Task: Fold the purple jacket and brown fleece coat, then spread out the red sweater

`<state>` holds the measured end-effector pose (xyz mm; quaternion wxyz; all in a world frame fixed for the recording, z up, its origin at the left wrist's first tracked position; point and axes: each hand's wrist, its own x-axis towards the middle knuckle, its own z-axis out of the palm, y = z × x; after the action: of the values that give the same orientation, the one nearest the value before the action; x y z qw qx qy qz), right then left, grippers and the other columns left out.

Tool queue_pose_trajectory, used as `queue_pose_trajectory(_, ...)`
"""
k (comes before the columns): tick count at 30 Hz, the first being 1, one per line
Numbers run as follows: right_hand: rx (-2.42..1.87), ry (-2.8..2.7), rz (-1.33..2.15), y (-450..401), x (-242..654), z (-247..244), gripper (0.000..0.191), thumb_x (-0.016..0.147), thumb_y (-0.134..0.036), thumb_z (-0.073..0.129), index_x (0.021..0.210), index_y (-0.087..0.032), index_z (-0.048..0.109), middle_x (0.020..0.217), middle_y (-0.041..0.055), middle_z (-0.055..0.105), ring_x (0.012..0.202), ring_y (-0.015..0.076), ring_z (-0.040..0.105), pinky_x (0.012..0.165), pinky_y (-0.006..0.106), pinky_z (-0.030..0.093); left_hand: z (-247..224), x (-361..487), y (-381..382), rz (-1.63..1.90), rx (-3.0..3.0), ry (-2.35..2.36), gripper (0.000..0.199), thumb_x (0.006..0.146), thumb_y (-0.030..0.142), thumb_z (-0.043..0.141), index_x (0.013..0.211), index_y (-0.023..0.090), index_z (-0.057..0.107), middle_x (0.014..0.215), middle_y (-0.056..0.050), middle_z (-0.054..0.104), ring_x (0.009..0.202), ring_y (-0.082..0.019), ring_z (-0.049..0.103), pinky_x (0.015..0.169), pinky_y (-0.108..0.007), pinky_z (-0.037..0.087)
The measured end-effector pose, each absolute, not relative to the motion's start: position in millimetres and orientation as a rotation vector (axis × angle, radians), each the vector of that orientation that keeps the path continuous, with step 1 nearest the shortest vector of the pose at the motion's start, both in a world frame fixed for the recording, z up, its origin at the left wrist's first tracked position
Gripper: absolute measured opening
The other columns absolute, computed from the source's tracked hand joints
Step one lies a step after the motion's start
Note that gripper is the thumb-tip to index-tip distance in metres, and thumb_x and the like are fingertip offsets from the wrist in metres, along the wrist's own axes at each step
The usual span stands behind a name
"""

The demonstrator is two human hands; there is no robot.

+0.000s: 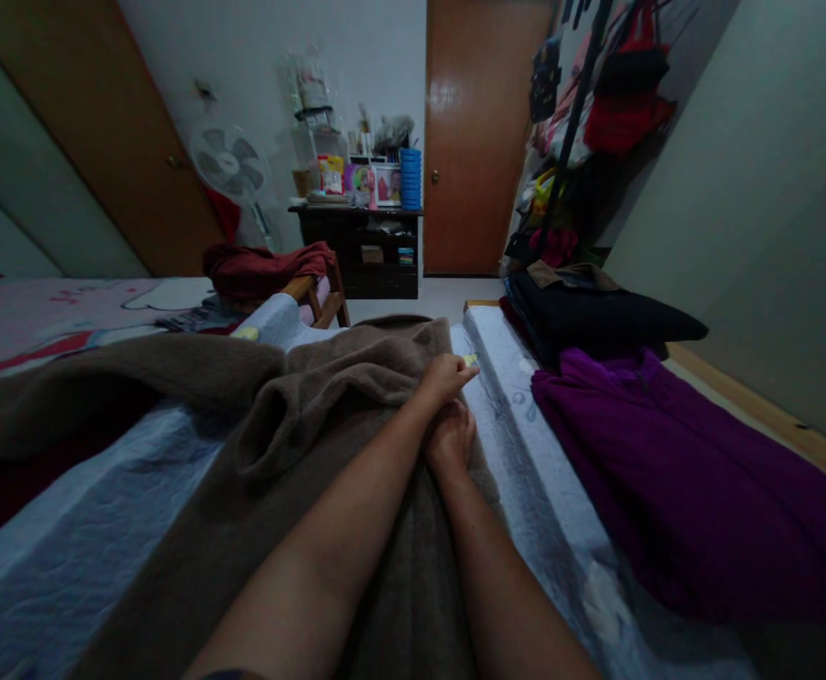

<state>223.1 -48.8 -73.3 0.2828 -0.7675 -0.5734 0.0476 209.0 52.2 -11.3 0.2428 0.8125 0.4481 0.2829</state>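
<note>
The coat (263, 510), brown and thick-piled, lies lengthwise on the pale quilted sheet (515, 425), its near end running out under the person's forearms. One sleeve (136, 368) stretches out to the coat's left, over a dark red cloth (2, 501), and folds bunch up across the coat's upper part. Both hands are at the coat's right edge, near its far end. The left hand (447, 378) is the farther one, its fingers bent and drawn together, the tips just past that edge; whether they pinch any of the pile, I cannot tell. The right hand (453, 434) sits just nearer along the same edge, fingers curled inward against the coat — its grip, too, is hidden by the hand itself. To the coat's right, across a strip of sheet, lies a purple jacket (696, 482), with dark folded clothes (611, 316) just beyond it. Past the coat's far end, to the left, a red cloth (263, 269) hangs over a chair (331, 293); farther from the coat stand a fan (228, 161), a dark shelf (360, 250) and a door (480, 142).
</note>
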Motion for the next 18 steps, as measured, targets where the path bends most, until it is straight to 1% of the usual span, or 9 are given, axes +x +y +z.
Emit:
queue_pose_trajectory(1, -2.066, -1.54, 0.139, -49, 223, -72, 0.038, 0.092, -0.022, 0.042, 0.126, -0.016, 0.06, 0.129, 0.0129, 0.061, 0.126, 0.0292, 0.046, 0.11, 0.044, 0.023, -11, 211, 54, 0.754, 2.24, 1.179, 0.013, 0.08, 0.028, 0.064, 0.082, 0.015, 0.067, 0.082, -0.001, 0.065, 0.075, -0.014, 0.06, 0.071, -0.024, 0.046)
queue_pose_trajectory(2, -2.076, -1.537, 0.149, -50, 223, -71, 0.04, 0.092, -0.022, 0.042, 0.127, -0.016, 0.059, 0.129, 0.0126, 0.06, 0.126, 0.0294, 0.046, 0.11, 0.044, 0.023, -11, 211, 55, 0.74, 2.265, 1.151, 0.019, 0.077, 0.022, 0.065, 0.094, 0.016, 0.068, 0.095, -0.002, 0.066, 0.083, -0.014, 0.061, 0.076, -0.024, 0.047)
queue_pose_trajectory(3, -2.083, -1.526, 0.154, -50, 222, -70, 0.041, 0.092, -0.021, 0.041, 0.129, -0.016, 0.058, 0.131, 0.0122, 0.059, 0.128, 0.029, 0.045, 0.111, 0.044, 0.022, -12, 208, 57, 0.73, 2.293, 1.148, 0.032, 0.075, 0.017, 0.065, 0.107, 0.018, 0.066, 0.108, -0.003, 0.065, 0.093, -0.015, 0.061, 0.082, -0.023, 0.048)
queue_pose_trajectory(5, -2.089, -1.508, 0.162, -51, 221, -69, 0.044, 0.09, -0.016, 0.039, 0.129, -0.017, 0.057, 0.136, 0.0108, 0.056, 0.132, 0.0266, 0.041, 0.113, 0.042, 0.019, -14, 193, 58, 0.708, 2.338, 1.214, 0.046, 0.078, 0.011, 0.058, 0.123, 0.019, 0.059, 0.124, -0.006, 0.06, 0.109, -0.015, 0.058, 0.094, -0.025, 0.045)
queue_pose_trajectory(7, -2.093, -1.513, 0.171, -52, 219, -69, 0.046, 0.087, -0.013, 0.039, 0.129, -0.017, 0.057, 0.142, 0.0094, 0.052, 0.137, 0.0243, 0.037, 0.115, 0.042, 0.015, -18, 172, 57, 0.677, 2.351, 1.334, 0.041, 0.083, 0.009, 0.05, 0.122, 0.017, 0.059, 0.125, -0.009, 0.061, 0.115, -0.017, 0.057, 0.102, -0.03, 0.042)
queue_pose_trajectory(9, -2.096, -1.542, 0.18, -52, 218, -70, 0.049, 0.085, -0.013, 0.041, 0.132, -0.017, 0.055, 0.147, 0.0077, 0.047, 0.14, 0.0232, 0.032, 0.116, 0.043, 0.012, -24, 149, 52, 0.647, 2.346, 1.431, 0.032, 0.086, 0.012, 0.047, 0.113, 0.017, 0.064, 0.119, -0.011, 0.064, 0.114, -0.022, 0.058, 0.106, -0.04, 0.038)
queue_pose_trajectory(12, -2.1, -1.601, 0.194, -51, 219, -71, 0.052, 0.087, -0.017, 0.041, 0.138, -0.017, 0.051, 0.151, 0.006, 0.042, 0.144, 0.0232, 0.026, 0.117, 0.044, 0.008, -39, 125, 39, 0.638, 2.363, 1.525, 0.023, 0.088, 0.019, 0.051, 0.105, 0.02, 0.067, 0.118, -0.01, 0.066, 0.125, -0.027, 0.051, 0.114, -0.051, 0.023)
queue_pose_trajectory(14, -2.106, -1.637, 0.202, -51, 220, -71, 0.051, 0.088, -0.02, 0.041, 0.138, -0.017, 0.051, 0.152, 0.0058, 0.041, 0.144, 0.0238, 0.025, 0.117, 0.044, 0.008, -51, 119, 31, 0.649, 2.404, 1.569, 0.026, 0.09, 0.023, 0.051, 0.112, 0.023, 0.065, 0.128, -0.008, 0.063, 0.134, -0.027, 0.042, 0.116, -0.053, 0.016)
queue_pose_trajectory(18, -2.133, -1.688, 0.175, -51, 219, -70, 0.051, 0.089, -0.022, 0.041, 0.139, -0.018, 0.05, 0.152, 0.0064, 0.04, 0.144, 0.0242, 0.025, 0.117, 0.043, 0.009, -72, 121, 22, 0.673, 2.436, 1.658, 0.036, 0.094, 0.026, 0.044, 0.128, 0.025, 0.056, 0.143, -0.006, 0.052, 0.141, -0.024, 0.033, 0.117, -0.053, 0.016)
